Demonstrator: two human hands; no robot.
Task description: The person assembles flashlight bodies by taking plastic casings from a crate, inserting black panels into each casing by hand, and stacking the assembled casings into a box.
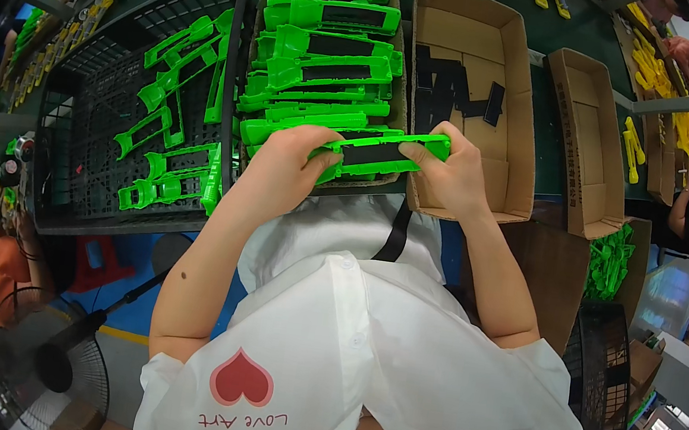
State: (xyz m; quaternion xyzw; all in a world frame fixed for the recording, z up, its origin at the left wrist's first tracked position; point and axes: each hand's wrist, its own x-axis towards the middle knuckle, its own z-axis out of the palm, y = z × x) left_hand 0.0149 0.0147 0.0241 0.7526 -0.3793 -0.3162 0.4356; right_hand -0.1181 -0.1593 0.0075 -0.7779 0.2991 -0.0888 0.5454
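Note:
Between my two hands is a bright green plastic housing [349, 170] with a flat black panel [370, 155] lying in its opening. My left hand [300, 159] is closed around its left end, the thumb along the near edge. At the other end, my right hand [452, 173] grips it, with the thumb pressed near the black panel's right edge. Just beyond, a carton [403, 44] is packed with stacked green housings [329, 65], several of them fitted with black panels. Loose black panels [444, 89] lie in an open cardboard box [503, 171] beyond my right hand.
To the left stands a black plastic crate [80, 172] with several green housings [166, 183] without panels. A narrow cardboard tray [579, 150] and a yellow part [632, 149] are at the right. A fan [54, 368] stands at lower left. Other people work farther off on both sides.

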